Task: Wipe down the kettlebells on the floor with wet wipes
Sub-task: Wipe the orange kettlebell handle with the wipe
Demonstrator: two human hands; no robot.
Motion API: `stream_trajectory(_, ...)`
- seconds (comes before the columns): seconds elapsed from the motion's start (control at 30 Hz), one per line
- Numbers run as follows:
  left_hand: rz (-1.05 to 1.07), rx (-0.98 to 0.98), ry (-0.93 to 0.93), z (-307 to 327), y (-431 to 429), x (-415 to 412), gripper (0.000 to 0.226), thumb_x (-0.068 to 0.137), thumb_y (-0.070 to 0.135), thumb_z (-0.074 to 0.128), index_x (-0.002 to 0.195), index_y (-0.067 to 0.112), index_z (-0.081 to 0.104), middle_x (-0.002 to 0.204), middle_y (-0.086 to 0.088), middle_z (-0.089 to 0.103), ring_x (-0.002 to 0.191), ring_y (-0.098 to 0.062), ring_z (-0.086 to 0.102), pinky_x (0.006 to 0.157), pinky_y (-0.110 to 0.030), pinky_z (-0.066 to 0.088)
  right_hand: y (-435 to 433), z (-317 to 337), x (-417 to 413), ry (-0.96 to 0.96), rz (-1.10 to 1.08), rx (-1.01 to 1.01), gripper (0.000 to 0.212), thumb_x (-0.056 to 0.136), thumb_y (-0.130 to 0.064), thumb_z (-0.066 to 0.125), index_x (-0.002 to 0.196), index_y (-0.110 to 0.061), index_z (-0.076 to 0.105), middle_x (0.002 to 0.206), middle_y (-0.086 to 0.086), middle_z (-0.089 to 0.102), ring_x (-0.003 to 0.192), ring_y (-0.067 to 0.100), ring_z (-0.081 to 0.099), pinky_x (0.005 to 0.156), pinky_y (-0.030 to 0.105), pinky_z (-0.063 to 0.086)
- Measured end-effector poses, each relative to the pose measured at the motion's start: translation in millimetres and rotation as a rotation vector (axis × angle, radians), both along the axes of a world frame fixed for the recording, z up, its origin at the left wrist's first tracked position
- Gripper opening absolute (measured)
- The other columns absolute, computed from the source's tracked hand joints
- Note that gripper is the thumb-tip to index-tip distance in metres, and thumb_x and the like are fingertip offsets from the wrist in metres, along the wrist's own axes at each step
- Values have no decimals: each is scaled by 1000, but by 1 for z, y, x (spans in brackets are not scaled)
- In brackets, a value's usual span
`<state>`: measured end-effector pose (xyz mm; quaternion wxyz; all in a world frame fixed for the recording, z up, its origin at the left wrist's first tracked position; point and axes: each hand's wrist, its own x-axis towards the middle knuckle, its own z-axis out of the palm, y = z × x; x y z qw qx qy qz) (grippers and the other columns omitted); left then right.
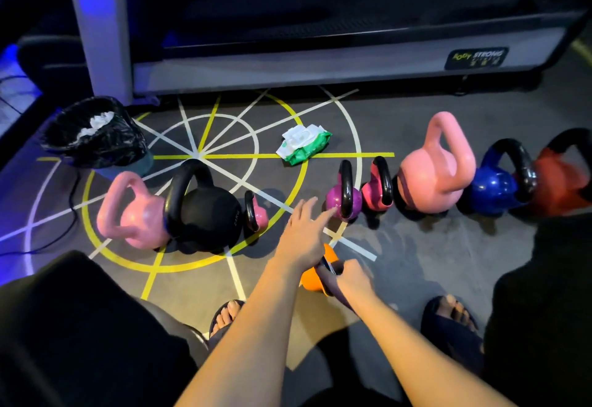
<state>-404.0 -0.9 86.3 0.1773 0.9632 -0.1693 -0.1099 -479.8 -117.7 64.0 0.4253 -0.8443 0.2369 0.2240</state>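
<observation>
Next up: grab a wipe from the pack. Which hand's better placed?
Left, I'd say. The left hand is open and empty, stretched forward toward the wipes pack. The right hand grips the handle of the orange kettlebell, nearer the feet.

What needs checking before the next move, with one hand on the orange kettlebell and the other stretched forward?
1. Right hand grips the orange kettlebell by its handle: ok.
2. Left hand holds a wipe: not ok, its fingers are spread and empty.
3. Wipes pack lies on the floor ahead of the left hand, nothing on top of it: ok.
4. Pack lid open: cannot tell.
5. Bin for used wipes stands at the left: ok.
</observation>
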Motion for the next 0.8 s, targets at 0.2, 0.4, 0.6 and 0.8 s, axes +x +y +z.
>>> stream_trajectory(0.2,-150,341,105,13,15,16,74,96,-3,46,158,32,25,169,-3,4,156,-23,-5,122,-54,14,4,-1,-5,-85,59,158,26,83,-42,68,106,-31,66,93,-2,70,88,18,67,86,40,56)
stream_trajectory(0.4,-415,553,147,-3,4,4,53,99,17,54,149,32,42,167,-1,17,156,-25,-2,123,-60,8,-12,-17,10,14,236,-43,67,60,-71,72,107,-23,67,99,6,68,94,28,67,76,36,54)
stream_trajectory(0.6,-332,500,110,9,-1,15,33,85,21,72,116,26,64,124,0,62,131,-21,44,117,-44,26,-9,-2,18,-26,393,-218,17,78,-41,66,88,-29,59,88,2,63,79,23,61,55,24,41)
stream_trajectory(0.8,-137,366,168,6,7,9,39,82,42,76,117,31,63,124,3,61,126,-21,43,95,-41,38,-22,1,26,-158,458,-261,30,89,-43,65,115,-29,60,103,5,66,99,30,65,81,36,55)
